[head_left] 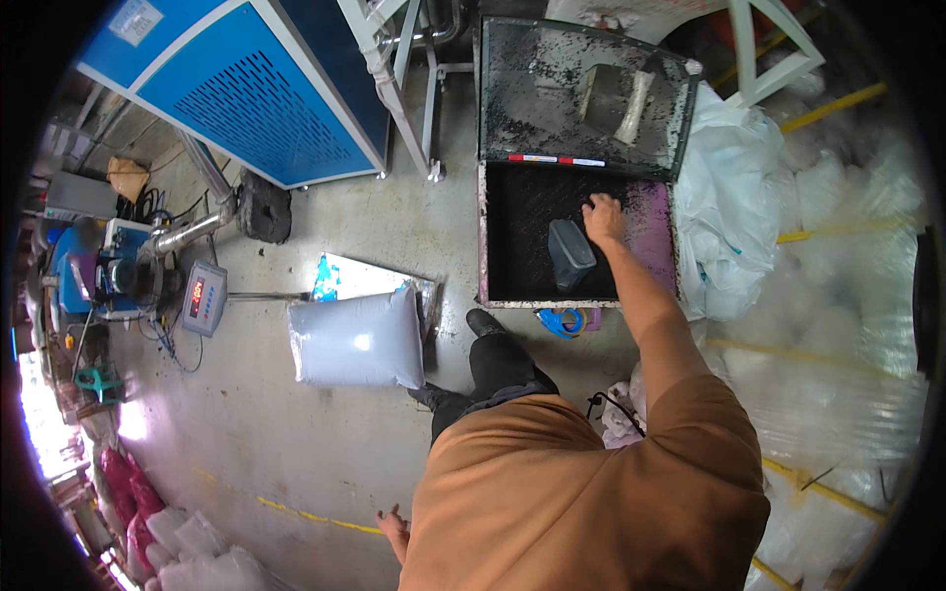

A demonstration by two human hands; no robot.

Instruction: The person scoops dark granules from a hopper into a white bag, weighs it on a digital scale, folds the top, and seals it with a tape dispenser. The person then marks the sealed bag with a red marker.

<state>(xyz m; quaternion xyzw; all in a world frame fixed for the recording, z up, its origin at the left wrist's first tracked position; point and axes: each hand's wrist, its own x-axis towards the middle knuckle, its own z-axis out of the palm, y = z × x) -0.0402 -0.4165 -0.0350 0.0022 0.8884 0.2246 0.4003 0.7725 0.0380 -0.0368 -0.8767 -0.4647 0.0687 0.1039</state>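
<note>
My right hand (604, 219) reaches into a large open bin (483, 231) of dark material, its fingers stretched out loosely and a little bent. Just left of and below that hand, a grey, scoop-like plastic container (572, 256) rests in the bin; the fingers seem apart from it. Dark granules cling to the bin's raised lid (532, 94), where a grey block-like piece and a pale, bone-shaped object lie. Low beside my body hangs my left hand (394, 527), empty, with its fingers apart.
A full white sack (357, 340) lies on a floor scale, whose display (205, 297) stands to the left. Blue tape rolls (562, 323) sit at the bin's near edge. White bags (729, 197) crowd its right side. A blue machine cabinet (246, 98) stands far left.
</note>
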